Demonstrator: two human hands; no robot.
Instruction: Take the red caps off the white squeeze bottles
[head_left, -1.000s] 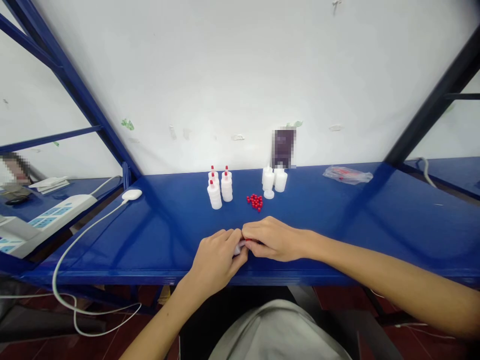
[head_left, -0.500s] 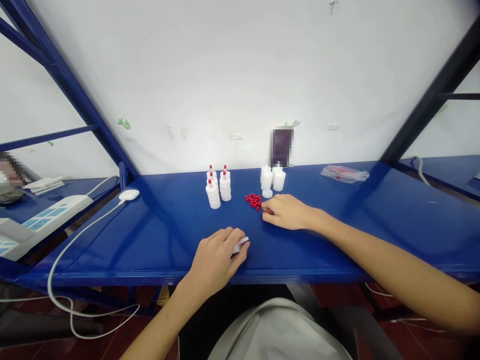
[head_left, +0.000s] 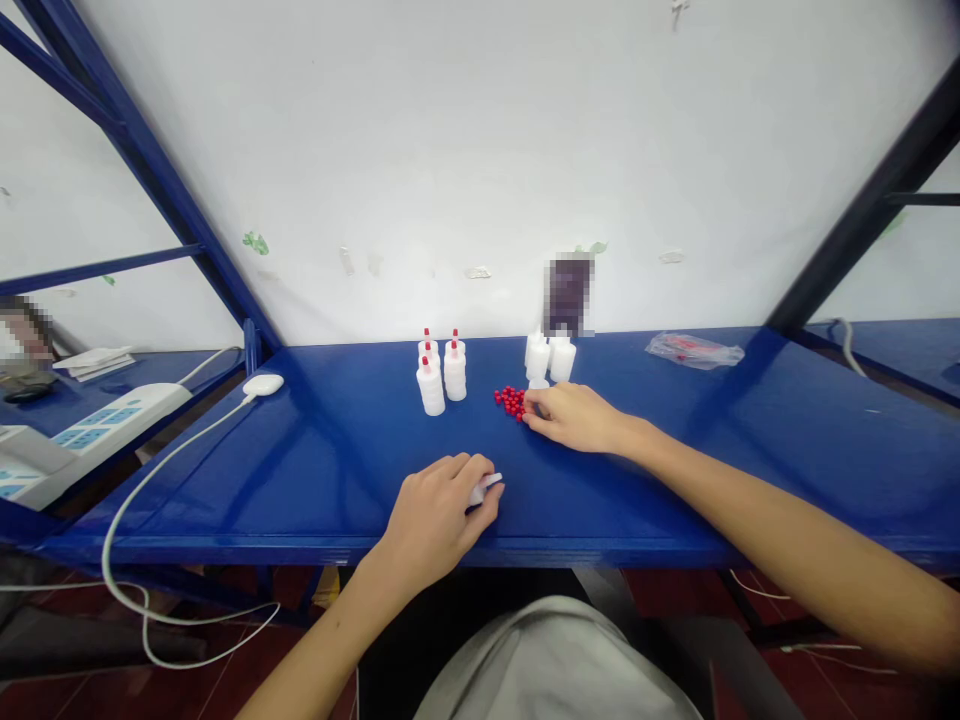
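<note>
My left hand [head_left: 439,515] is closed around a white squeeze bottle [head_left: 478,493], mostly hidden by the fingers, its narrow tip pointing right. It rests near the table's front edge. At the right side of a pile of small red caps [head_left: 510,401], my right hand [head_left: 574,415] has its thumb and fingers drawn together; whatever they pinch is hidden. Several white squeeze bottles with red tips [head_left: 430,390] stand upright left of the pile. Behind my right hand are a few white bottles without red tips [head_left: 562,360], with a small white round piece [head_left: 538,382] in front.
A clear plastic bag [head_left: 695,350] with something red inside lies at the back right of the blue table [head_left: 337,450]. On the left are a white charger puck [head_left: 263,385] with its cable and a power strip [head_left: 109,430]. Blue frame posts rise at both sides.
My right hand has shifted slightly toward the red caps, its fingertips now at the pile's edge. My left hand keeps its grip on the bottle. The whole view has shifted a little.
</note>
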